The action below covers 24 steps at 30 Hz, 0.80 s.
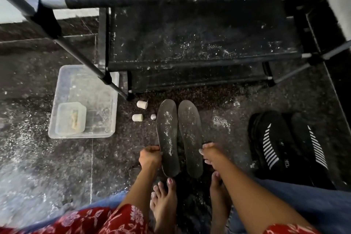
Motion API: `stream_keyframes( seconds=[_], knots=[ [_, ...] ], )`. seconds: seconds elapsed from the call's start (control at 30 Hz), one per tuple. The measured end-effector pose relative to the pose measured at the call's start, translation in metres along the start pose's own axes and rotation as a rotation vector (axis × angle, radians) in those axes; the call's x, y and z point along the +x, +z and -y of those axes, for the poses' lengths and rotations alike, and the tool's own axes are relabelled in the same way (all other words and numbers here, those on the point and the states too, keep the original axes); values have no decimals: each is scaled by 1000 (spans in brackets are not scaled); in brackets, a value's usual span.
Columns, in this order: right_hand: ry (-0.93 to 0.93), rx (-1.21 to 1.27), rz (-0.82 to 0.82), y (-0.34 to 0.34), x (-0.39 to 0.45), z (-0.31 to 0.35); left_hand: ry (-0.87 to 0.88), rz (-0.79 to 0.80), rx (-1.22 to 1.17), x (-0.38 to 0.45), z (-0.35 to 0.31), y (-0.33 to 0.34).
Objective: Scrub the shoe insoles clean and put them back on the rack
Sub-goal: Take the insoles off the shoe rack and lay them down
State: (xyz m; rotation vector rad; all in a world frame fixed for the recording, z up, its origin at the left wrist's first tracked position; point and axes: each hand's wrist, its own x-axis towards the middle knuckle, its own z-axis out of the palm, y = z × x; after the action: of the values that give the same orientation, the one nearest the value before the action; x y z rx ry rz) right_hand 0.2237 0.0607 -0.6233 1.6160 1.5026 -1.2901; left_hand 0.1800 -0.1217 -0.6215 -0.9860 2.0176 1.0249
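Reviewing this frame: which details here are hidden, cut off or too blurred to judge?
- Right hand: motion-blurred; whether it touches the right insole is unclear.
- Left hand: its fingertips at the left insole edge are hidden by the insole.
- Small tub in the bin: cloudy plastic, contents unidentifiable.
- Rack: top shelf cut off by the upper edge.
- Shoes: print too small to read.

Clear plastic tub on dark speckled floor, left of centre; smaller clear container sits inside it at near-left corner, holding a pale tan lump. Two white stubby cylinders and a small grey object just right of tub. Black sneakers with white stripes at right. White powder scattered over floor.
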Motion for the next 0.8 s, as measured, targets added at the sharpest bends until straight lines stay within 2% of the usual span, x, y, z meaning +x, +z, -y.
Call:
stream_keyframes(
  seconds=[0.23,0.43,0.63,0.7,0.8],
  knots=[
    [-71,-49,-71,-1,-1,-2,-13,-65,59,-8,-6,-4],
    [-85,-93,-210,-26,-35,26,71,-109,109,-35,-16,-19],
    [-115,85,-507,-104,-77,69,309,-67,34,-81,-59,-34],
    [-171,193,-666,-139,-103,87,423,-72,-20,-104,-86,-39],
    [-240,482,-904,-186,-154,118,647,-77,-136,-151,-135,-48]
  ],
)
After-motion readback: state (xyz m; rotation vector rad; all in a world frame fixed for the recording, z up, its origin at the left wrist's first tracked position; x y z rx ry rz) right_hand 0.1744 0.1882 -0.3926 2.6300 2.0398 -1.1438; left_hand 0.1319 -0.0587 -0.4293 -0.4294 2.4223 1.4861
